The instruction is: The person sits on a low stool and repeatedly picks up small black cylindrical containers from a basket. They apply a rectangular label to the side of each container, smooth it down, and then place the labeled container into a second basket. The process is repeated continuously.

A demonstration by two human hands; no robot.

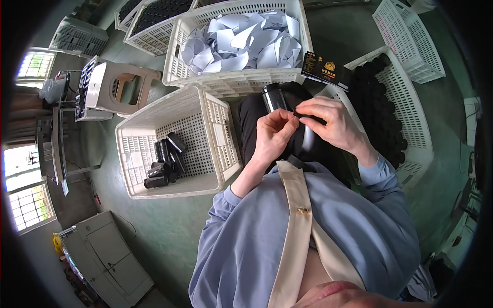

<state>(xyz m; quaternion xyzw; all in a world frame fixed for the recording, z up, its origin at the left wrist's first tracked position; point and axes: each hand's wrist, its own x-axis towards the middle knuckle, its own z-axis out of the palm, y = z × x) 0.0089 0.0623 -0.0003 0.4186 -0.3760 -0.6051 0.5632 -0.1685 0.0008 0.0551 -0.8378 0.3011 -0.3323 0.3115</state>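
My left hand and my right hand meet over my lap, thumbs and fingertips pinched together on the edge of a thin label. Below them hangs a pale, glossy strip, which seems to be part of that label; my fingers hide most of it. A shiny black cylindrical jar lies on my dark trousers, just beyond my left hand. Farther off to the right, a stack of black printed labels with gold markings rests at the crate edges.
A white crate full of curled white backing paper stands ahead. The left crate holds several black jars. Many black jars fill the right crate. A plastic stool and a cabinet stand left.
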